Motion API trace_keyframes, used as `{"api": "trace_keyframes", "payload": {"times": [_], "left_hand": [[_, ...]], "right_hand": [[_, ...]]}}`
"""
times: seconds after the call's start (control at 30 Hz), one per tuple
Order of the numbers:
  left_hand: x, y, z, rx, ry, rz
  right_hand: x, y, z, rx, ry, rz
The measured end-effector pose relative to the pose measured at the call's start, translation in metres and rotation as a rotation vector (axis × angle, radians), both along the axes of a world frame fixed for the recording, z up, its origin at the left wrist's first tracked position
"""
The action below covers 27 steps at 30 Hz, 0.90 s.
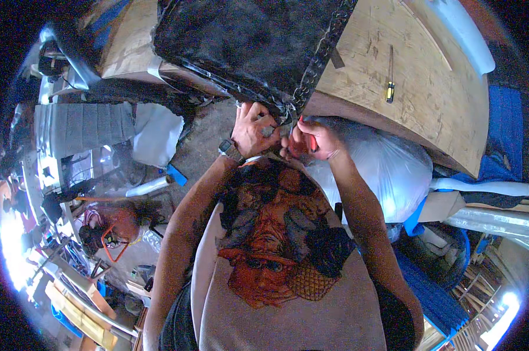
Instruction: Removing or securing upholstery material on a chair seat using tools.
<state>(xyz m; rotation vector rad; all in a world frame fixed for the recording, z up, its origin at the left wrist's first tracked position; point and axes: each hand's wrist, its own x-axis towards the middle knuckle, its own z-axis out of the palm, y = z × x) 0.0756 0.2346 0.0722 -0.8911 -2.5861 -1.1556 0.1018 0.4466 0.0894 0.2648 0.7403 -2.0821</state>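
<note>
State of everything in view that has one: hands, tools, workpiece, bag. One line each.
Left hand: fingers curled at the near edge of the black-covered piece.
Right hand: closed around the red-handled tool.
Red-handled tool: held; open or shut, can't tell.
Black-covered piece: near corner overhanging the wooden surface.
Screwdriver: lying loose on the wood.
Plastic bag: bulging.

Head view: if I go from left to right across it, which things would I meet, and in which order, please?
Grey ribbed sheet, pale sheet, watch, left hand, right hand, screwdriver, blue sheet.
</note>
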Motion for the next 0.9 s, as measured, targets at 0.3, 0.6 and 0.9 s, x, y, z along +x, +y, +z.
{"api": "trace_keyframes", "payload": {"times": [0.3,0.6,0.9], "left_hand": [[0.0,0.002,0.008,0.026,0.01,0.005],[0.0,-0.002,0.006,-0.013,-0.007,-0.013],[-0.002,-0.005,0.004,-0.046,0.003,-0.044]], "right_hand": [[0.013,-0.023,-0.011,1.525,1.084,-0.153],[0.008,0.011,0.027,0.656,0.443,0.214],[-0.009,0.009,0.019,0.224,0.064,0.164]]}}
